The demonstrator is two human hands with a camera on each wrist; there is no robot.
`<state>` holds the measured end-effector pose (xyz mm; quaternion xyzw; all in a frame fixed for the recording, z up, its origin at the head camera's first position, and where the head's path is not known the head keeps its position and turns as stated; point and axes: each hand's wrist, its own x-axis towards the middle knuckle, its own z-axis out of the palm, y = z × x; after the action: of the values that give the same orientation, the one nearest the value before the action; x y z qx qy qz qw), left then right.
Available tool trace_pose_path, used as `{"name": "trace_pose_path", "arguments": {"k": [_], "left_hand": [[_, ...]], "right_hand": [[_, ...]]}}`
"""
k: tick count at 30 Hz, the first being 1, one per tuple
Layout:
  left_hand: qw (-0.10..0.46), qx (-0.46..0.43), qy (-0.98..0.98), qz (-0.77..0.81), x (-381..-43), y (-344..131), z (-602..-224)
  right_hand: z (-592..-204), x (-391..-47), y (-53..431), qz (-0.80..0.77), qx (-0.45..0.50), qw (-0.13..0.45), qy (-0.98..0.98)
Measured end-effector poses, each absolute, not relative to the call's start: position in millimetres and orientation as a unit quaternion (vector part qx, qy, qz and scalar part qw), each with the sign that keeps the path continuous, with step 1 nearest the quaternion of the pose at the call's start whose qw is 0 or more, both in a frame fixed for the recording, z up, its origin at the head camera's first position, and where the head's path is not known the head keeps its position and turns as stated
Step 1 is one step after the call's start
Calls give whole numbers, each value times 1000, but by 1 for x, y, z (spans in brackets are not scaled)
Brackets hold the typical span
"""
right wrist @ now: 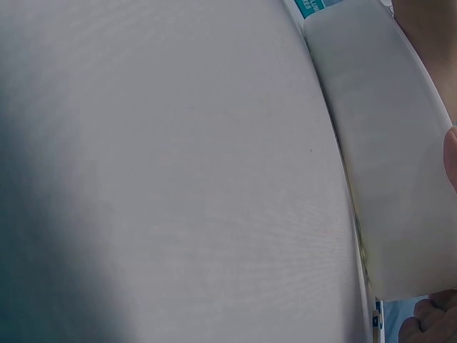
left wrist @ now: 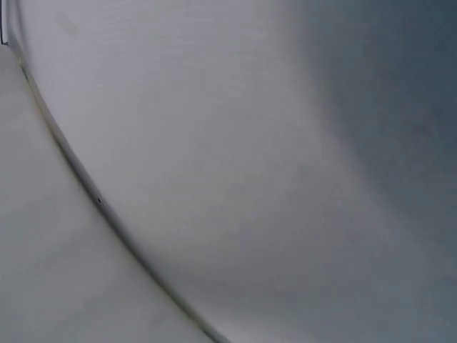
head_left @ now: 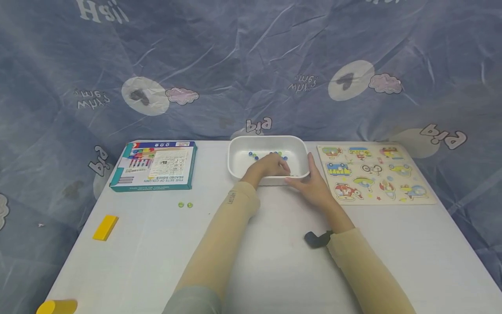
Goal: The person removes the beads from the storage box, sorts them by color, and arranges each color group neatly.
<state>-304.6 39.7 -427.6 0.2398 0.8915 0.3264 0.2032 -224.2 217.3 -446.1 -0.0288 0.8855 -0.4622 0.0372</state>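
Observation:
A white plastic tub (head_left: 240, 162) stands at the back middle of the table, with several small blue and green glass marbles (head_left: 256, 158) on its floor. My left hand (head_left: 270, 165) reaches inside, fingers bent down near the front wall; whether anything lies between the fingertips is hidden. With my right hand (head_left: 313, 187) I hold the tub's front right corner, thumb on the front rim and fingers along the right end. In the right wrist view the tub's outer wall (right wrist: 385, 157) shows beside the thumb (right wrist: 450, 157). The left wrist view shows mostly blurred white tabletop.
Two green marbles (head_left: 190, 205) lie on the table left of my arm. Behind them is a boxed bead set (head_left: 172, 174). A yellow block (head_left: 105, 227) and a yellow cylinder (head_left: 59, 307) sit far left. A wooden vehicle puzzle board (head_left: 372, 174) lies right of the tub.

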Motion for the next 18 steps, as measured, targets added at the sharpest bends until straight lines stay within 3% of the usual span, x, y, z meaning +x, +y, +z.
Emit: {"name": "trace_pose_path", "arguments": {"k": [18], "left_hand": [[171, 199, 917, 299, -299, 56, -420]], "right_hand": [[-445, -223, 218, -465, -26, 38, 884]]}}
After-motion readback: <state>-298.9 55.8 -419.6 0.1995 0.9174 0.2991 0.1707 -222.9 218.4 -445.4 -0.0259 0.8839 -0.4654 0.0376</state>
